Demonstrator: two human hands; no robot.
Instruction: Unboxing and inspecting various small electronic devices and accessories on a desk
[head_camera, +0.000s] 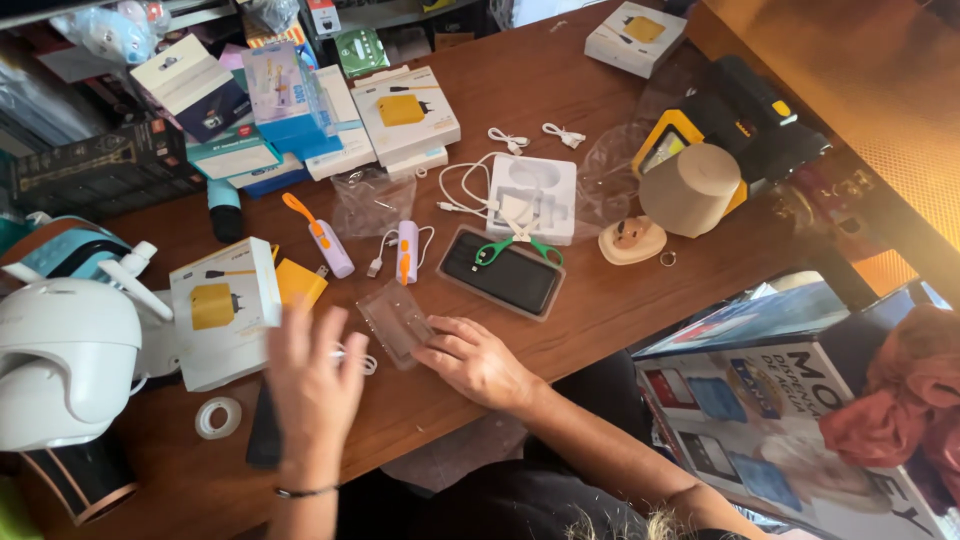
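Clear plastic tray (397, 320) lay on the surface (620, 290), just in front of the black power bank (503, 272), long axis running away from the person. Right hand (478, 360) nearer: fingertips rested on the tray's right edge, fingers loosely spread, palm down. Left hand (313, 385) hovered left of the tray, blurred, fingers splayed wide, holding nothing.

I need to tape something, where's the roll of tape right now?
In the head view, the tape roll lies flat on the table near its front left edge, just left of the left hand and below the white box.
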